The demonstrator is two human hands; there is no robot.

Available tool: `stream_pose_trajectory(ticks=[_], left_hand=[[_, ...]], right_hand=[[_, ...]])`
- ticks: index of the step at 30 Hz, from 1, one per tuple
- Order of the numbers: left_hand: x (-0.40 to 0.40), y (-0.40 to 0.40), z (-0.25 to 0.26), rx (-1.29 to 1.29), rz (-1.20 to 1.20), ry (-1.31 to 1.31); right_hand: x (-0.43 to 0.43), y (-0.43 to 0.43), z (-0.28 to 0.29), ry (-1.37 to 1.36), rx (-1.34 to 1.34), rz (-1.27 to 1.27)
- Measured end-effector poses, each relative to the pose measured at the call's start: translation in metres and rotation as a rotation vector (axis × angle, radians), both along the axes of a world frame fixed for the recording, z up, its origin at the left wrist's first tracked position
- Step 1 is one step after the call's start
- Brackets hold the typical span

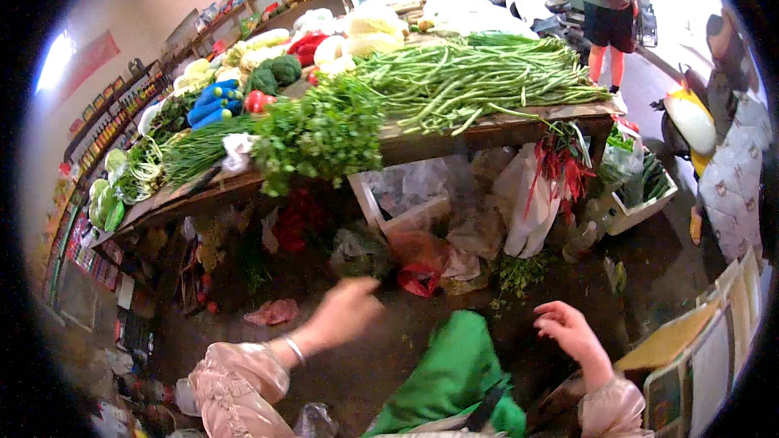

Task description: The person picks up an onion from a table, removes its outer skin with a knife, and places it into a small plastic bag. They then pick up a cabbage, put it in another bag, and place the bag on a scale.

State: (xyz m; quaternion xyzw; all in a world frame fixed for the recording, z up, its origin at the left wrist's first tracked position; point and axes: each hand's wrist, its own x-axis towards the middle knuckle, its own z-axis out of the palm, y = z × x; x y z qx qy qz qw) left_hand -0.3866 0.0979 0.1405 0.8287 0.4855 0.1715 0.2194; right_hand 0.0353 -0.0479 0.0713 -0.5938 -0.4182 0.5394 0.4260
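Observation:
My left hand [348, 311] reaches forward over the dark floor, a bracelet at its wrist; it is blurred and its fingers look curled, so what it holds cannot be told. To the right, my right hand [567, 330] hangs in the air with fingers slightly bent and apart, holding nothing. Between the hands is my green-clad leg [459, 359]. Ahead stands a wooden vegetable table [450, 143] bearing long green beans [462, 82], leafy herbs [322, 128], garlic chives [204, 149], broccoli [277, 73], tomatoes [258, 101] and blue-wrapped vegetables [213, 103].
Under the table are a white foam box [420, 213], plastic bags [359, 252] and loose greens [520, 274]. Red chillies [557, 170] hang from its edge. Another foam box [645, 204] holds cucumbers at the right. A person [608, 12] stands beyond; cardboard [669, 334] leans at the lower right.

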Motion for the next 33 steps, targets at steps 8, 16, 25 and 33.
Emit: stream_pose_trajectory(ticks=[8,16,25,33], left_hand=[[0.135,-0.010,-0.062,-0.044,-0.980,0.234],[0.209,0.046,-0.058,-0.372,-0.946,0.251],[0.229,0.032,-0.027,-0.291,-0.826,0.648],[0.242,0.150,0.261,-0.598,-0.828,-0.050]], right_hand=[[0.024,0.012,-0.018,-0.463,0.115,0.251],[0.041,0.094,-0.078,-0.440,0.052,0.218],[0.029,0.227,0.167,-0.186,0.489,0.056],[0.045,0.487,0.301,-0.913,0.702,-0.125]])
